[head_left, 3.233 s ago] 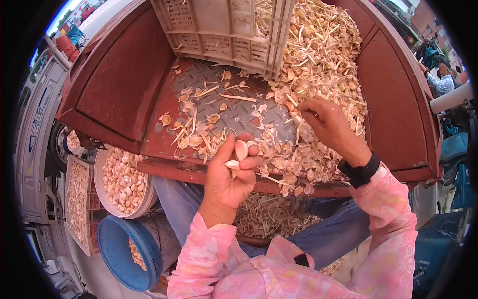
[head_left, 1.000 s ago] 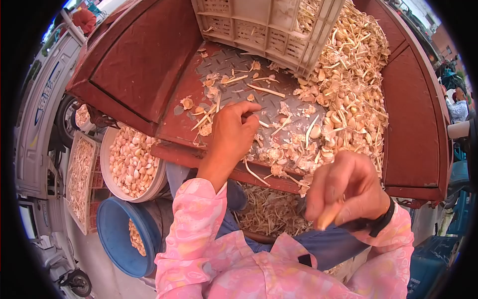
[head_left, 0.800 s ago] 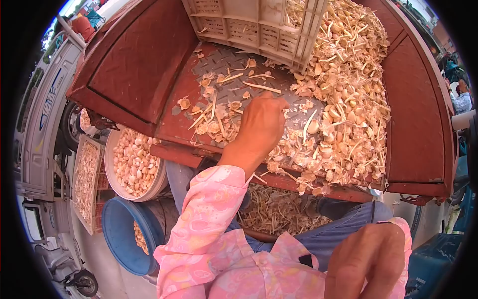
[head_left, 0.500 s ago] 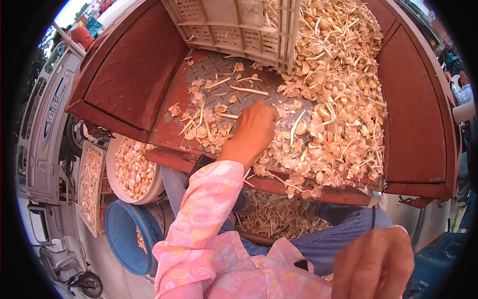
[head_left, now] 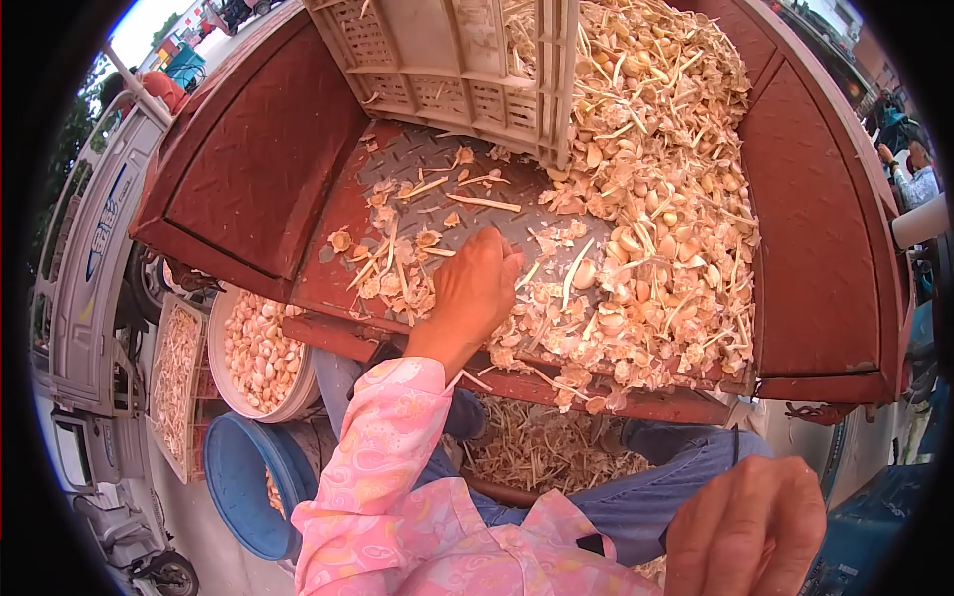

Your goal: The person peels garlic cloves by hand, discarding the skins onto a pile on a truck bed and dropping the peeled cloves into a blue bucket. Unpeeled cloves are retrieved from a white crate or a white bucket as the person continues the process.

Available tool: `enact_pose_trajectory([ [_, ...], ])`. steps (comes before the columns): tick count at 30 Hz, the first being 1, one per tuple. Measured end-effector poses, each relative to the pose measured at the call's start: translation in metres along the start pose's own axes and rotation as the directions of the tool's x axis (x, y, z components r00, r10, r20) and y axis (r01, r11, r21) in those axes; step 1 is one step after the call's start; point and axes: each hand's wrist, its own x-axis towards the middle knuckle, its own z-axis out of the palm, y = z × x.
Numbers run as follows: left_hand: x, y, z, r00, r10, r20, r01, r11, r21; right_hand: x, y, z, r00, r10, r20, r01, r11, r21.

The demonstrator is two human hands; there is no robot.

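1. At the lower right of the frame, closest to the camera, the right hand [head_left: 745, 526] has its fingers bent inward; whether anything is pinched in them is hidden.
2. Toward the lower left, a pale bucket [head_left: 221, 372] is filled with cleaned garlic; that load looks firm, and the bucket would probably be heavy, best taken by its rim.
3. Left of the frame's middle, the left hand [head_left: 469, 290] is palm down with curled fingers over the metal cart bed [head_left: 427, 151]; I cannot tell if it grips something.
4. Just left of it lie dry skins [head_left: 383, 285], likely feather-light, brittle and apt to cling to fingers.
5. Right of it, a single clove [head_left: 584, 274] rests beside a thin stem; it should be light, hard and smooth, perhaps slippery once bare, so its rounded sides suit a fingertip pinch.
6. Across the upper right, the garlic heap [head_left: 661, 233] mixes cloves, skins and stems; it looks loose and likely to slide, with cloves easiest to pick from the near edge.
7. Farthest, at the top, a tilted plastic crate [head_left: 427, 40] seems stiff; its ribs offer a hold.
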Motion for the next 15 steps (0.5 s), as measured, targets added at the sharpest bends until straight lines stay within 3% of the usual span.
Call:
enact_pose_trajectory([
  [1, -0.003, 0.001, -0.006, 0.999, -0.033, -0.008, 0.032, 0.998, -0.061, -0.001, 0.001, -0.001, 1.000, -0.005, -0.005, 0.006, 1.000, 0.003],
  [3, -0.007, 0.000, -0.015, 0.974, -0.201, 0.104, 0.226, 0.868, -0.443, -0.002, 0.000, -0.004, 1.000, 0.018, -0.001, -0.018, 1.000, 0.002],
  [5, -0.007, 0.005, -0.027, 0.923, -0.296, 0.247, 0.378, 0.571, -0.729, 0.002, -0.001, -0.007, 1.000, 0.024, 0.005, -0.024, 1.000, -0.013],
  [7, -0.021, 0.017, -0.034, 0.883, -0.294, 0.366, 0.444, 0.273, -0.853, 0.002, 0.003, -0.005, 1.000, 0.009, -0.026, -0.010, 0.999, -0.034],
  [10, -0.048, 0.025, -0.025, 0.815, -0.121, 0.567, 0.533, -0.229, -0.815, -0.023, 0.025, -0.036, 0.995, -0.066, -0.075, 0.047, 0.972, -0.230],
  [11, -0.057, 0.030, -0.016, 0.783, -0.035, 0.622, 0.572, -0.354, -0.740, -0.027, 0.029, -0.036, 0.945, -0.045, -0.323, -0.053, 0.956, -0.288],
  [12, -0.061, 0.033, -0.009, 0.748, 0.058, 0.661, 0.605, -0.469, -0.644, -0.025, 0.037, -0.043, 0.887, -0.099, -0.452, -0.019, 0.968, -0.250],
  [15, -0.068, 0.038, 0.004, 0.746, 0.097, 0.659, 0.583, -0.572, -0.576, -0.022, 0.042, -0.076, 0.783, -0.049, -0.620, -0.087, 0.978, -0.187],
])
